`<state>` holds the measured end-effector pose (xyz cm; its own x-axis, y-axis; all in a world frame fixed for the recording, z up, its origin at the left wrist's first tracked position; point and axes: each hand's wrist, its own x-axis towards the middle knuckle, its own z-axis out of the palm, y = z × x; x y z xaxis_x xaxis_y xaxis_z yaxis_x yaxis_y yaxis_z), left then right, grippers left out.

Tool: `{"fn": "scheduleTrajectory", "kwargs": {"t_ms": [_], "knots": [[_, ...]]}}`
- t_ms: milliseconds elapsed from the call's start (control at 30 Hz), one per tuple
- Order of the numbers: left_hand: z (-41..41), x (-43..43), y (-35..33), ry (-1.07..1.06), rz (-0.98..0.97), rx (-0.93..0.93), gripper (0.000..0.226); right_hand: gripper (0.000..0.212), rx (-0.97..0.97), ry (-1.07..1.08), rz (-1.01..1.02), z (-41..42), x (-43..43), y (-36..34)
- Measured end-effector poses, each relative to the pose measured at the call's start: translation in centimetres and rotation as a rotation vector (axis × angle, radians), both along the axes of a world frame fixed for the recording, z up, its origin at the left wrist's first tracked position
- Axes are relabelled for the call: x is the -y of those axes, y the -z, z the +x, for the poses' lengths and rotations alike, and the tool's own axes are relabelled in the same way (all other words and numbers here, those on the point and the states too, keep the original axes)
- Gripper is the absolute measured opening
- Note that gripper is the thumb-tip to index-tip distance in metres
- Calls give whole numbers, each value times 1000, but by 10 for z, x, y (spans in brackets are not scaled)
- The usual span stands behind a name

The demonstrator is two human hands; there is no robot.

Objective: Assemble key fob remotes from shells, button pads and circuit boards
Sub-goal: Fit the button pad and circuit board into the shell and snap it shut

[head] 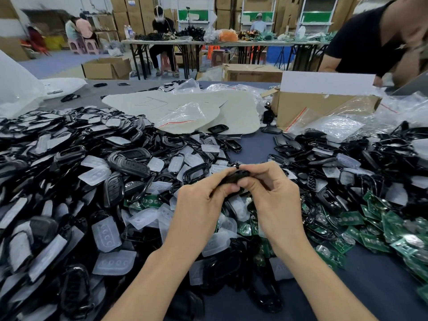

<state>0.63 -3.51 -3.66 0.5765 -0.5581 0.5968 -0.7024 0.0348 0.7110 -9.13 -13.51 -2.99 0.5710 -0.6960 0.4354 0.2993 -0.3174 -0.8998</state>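
Note:
Both hands meet over the middle of the table around one black key fob shell (234, 177). My left hand (199, 205) grips its left end, thumb on top and fingers curled beneath. My right hand (273, 188) pinches the right end with thumb and forefinger. Most of the shell is hidden between the fingers. Below and around the hands lie several black shells (129, 163), translucent white button pads (106, 232) and green circuit boards (375, 237).
A cardboard box (308, 107) and clear plastic bags (342, 126) stand at the back right, white foam sheets (185, 105) at the back centre. A person in black (361, 40) leans over the far right corner. Other workers sit at distant tables.

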Motion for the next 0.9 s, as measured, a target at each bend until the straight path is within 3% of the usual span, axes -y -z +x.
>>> {"fn": "scheduleTrajectory", "kwargs": {"t_ms": [133,200,567,767,900], "knots": [[-3,1,-3,-46,-30,-57,36,18,188,-228,334,2,2,1],[-3,1,-3,-64,-62,-24,34,12,268,-312,401,2,3,1],[-3,-1,-2,-52,-87,27,27,13,263,-328,452,2,2,0],[-8,-4,-3,18,-18,-30,25,16,142,-200,243,-12,-5,-10],[-25,-5,-10,155,14,-39,21,16,141,-43,211,-38,-17,-11]]}}
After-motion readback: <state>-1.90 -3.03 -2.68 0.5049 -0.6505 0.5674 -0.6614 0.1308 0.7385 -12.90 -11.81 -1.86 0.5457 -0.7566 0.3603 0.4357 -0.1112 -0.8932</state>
